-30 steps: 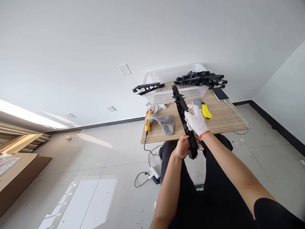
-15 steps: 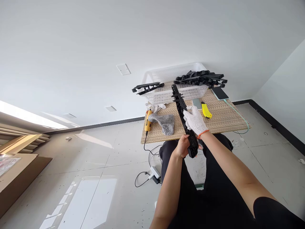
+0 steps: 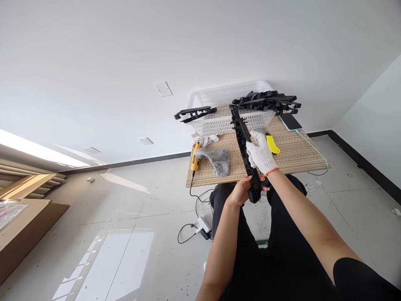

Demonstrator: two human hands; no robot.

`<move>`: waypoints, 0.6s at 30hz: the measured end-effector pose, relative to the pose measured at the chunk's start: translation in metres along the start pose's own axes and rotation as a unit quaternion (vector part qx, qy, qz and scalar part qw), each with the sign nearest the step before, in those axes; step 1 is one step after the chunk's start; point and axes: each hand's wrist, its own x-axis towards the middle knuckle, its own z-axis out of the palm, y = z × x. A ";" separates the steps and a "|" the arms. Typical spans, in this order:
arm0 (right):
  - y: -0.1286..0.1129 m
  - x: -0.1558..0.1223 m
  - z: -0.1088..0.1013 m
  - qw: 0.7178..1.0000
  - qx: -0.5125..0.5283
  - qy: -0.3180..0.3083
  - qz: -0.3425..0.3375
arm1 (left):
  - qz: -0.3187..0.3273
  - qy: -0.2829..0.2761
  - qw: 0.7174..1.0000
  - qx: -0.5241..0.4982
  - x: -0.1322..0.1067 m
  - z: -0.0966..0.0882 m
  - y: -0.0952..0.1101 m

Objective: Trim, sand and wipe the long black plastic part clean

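A long black moulded plastic part (image 3: 242, 144) slants from over my lap up to the basket's front wall. My bare left hand (image 3: 241, 191) grips its lower end, thumb on the near side and fingertips showing past the far side. In a white knitted glove, my right hand (image 3: 260, 154) is closed against the right edge of the part, around its middle. The palm side of that hand is hidden, so I cannot see whether a small tool is in it as well. A yellow-handled cutter (image 3: 272, 144) lies just beyond the gloved hand.
A white plastic basket (image 3: 219, 125) on the wooden table (image 3: 294, 161) bears several black parts (image 3: 266, 101) and one more at left (image 3: 196, 113). Nearby are a grey cloth (image 3: 219, 161), a corded yellow tool (image 3: 196, 156), a white glove (image 3: 206, 140) and a phone (image 3: 290, 121).
The black part's upper end has shifted slightly up and right, and its lower end a little up. My gloved right hand has moved slightly right along with it; both hands stay on the part.
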 end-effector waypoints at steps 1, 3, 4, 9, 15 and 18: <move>-0.003 0.000 -0.001 1.000 0.007 0.003 0.002 | 0.001 0.000 1.000 -0.002 -0.001 0.001 0.000; -0.008 -0.004 -0.004 0.999 0.029 0.019 0.002 | 0.014 -0.001 1.000 -0.008 -0.002 0.001 0.002; -0.011 -0.009 -0.006 0.999 0.040 0.029 -0.002 | 0.026 -0.001 1.000 -0.011 -0.003 0.002 0.002; -0.004 -0.068 -0.024 0.998 0.057 -0.006 0.007 | 0.095 0.032 0.994 -0.053 -0.007 0.005 0.007; 0.027 -0.117 -0.038 0.995 -0.016 -0.005 0.096 | 0.095 0.062 0.992 -0.052 -0.005 0.008 0.007; 0.033 -0.115 -0.038 0.996 -0.039 0.001 0.085 | 0.107 0.065 0.992 -0.029 -0.001 0.009 0.004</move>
